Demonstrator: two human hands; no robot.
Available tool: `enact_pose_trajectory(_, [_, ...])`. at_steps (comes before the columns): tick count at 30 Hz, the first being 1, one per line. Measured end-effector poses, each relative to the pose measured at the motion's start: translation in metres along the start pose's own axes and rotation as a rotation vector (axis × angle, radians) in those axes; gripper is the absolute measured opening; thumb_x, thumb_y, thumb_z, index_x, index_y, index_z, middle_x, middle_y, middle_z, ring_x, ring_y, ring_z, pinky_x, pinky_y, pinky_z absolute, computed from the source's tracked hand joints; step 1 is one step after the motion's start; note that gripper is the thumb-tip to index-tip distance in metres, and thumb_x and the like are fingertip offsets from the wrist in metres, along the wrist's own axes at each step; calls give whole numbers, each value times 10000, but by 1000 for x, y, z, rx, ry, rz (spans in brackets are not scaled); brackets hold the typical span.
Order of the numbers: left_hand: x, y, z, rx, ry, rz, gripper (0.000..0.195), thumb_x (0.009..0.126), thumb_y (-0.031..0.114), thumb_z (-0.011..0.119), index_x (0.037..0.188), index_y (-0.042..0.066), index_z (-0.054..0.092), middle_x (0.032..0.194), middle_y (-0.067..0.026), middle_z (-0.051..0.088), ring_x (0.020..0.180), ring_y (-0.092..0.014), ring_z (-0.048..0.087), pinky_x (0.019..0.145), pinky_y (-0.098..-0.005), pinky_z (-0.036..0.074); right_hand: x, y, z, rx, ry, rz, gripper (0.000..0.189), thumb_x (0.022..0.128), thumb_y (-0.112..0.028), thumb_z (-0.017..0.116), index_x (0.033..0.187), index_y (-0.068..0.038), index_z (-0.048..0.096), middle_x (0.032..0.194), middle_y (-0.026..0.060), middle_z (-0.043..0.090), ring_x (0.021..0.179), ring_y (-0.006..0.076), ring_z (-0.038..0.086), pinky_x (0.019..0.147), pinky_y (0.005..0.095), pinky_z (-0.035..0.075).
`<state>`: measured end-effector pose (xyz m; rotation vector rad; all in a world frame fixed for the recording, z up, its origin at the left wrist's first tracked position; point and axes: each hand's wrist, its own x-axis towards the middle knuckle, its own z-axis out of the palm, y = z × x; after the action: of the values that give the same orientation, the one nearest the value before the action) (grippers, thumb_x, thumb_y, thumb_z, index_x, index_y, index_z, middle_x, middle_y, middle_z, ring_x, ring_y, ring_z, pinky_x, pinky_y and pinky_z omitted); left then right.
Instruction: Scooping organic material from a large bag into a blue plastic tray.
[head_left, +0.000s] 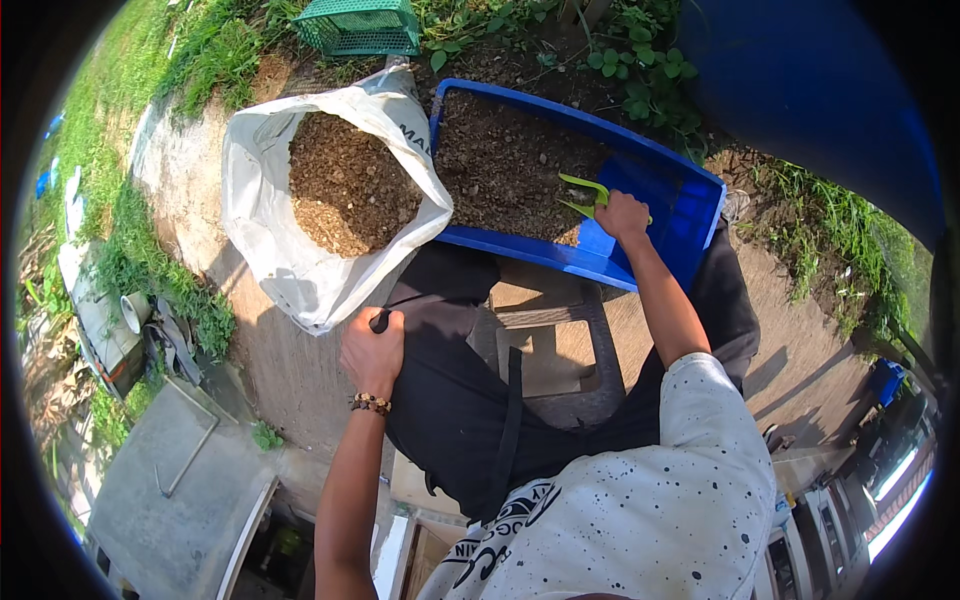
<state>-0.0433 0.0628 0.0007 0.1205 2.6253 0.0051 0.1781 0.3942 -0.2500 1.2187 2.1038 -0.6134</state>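
My right hand (624, 216) is closed around a light green plastic hand tool (585, 182), whose pronged end rests at the edge of dark crumbly soil (510, 165). That soil covers the left and middle of a blue plastic tub (656, 142); bare blue floor shows at the tub's right end. Beside the tub on the left stands a white woven sack (259, 187), its mouth wide and brown, coarse loose material (349, 184) inside. My left hand (373, 349), with a beaded bracelet at the wrist, is on my left knee, its fingers curled on a fold of the dark trousers.
A green plastic basket (360, 26) lies beyond the sack. A large blue object (810, 90) stands at the upper right. Below me is a plastic stool (555, 397) on concrete. Grass and weeds (217, 67) border the concrete, and a grey slab (172, 472) lies at lower left.
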Motion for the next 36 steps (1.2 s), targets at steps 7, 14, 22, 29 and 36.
enact_pose_trajectory(7, [1, -3, 3, -15, -1, 4, 371, 771, 368, 664, 967, 66, 751, 950, -195, 721, 905, -417, 673, 820, -472, 526, 21, -5, -48, -46, 145, 156, 346, 817, -276, 619, 1061, -57, 729, 1076, 177, 740, 997, 357, 721, 940, 521, 487])
enact_pose_trajectory(14, [2, -4, 5, -14, 16, 7, 361, 776, 360, 667, 966, 65, 751, 967, -194, 723, 913, -414, 674, 827, -471, 525, 43, -11, -57, 30, 146, 127, 350, 809, -286, 637, 1076, -81, 733, 1099, 184, 735, 1041, 344, 706, 962, 528, 470])
enact_pose_trajectory(22, [2, -1, 4, -16, -6, -5, 370, 781, 366, 667, 981, 67, 752, 1008, -194, 724, 943, -413, 674, 853, -471, 523, 43, -109, -60, -91, 224, -211, 254, 788, -181, 609, 957, -25, 717, 882, 182, 751, 860, 348, 733, 877, 467, 466])
enact_pose_trajectory(29, [1, 0, -3, 27, -13, -26, 382, 781, 371, 662, 1000, 70, 749, 1015, -202, 720, 943, -419, 671, 854, -480, 521, 27, -121, -76, -89, 369, -268, 269, 759, -171, 672, 994, -44, 702, 907, 156, 743, 888, 332, 726, 847, 446, 491])
enact_pose_trajectory(36, [1, -1, 3, 18, -8, -9, 377, 780, 366, 661, 991, 65, 746, 999, -211, 716, 937, -422, 668, 843, -477, 522, 62, -139, -46, 61, 496, -425, 189, 838, -62, 625, 1024, -37, 653, 944, 159, 699, 870, 343, 722, 746, 473, 578])
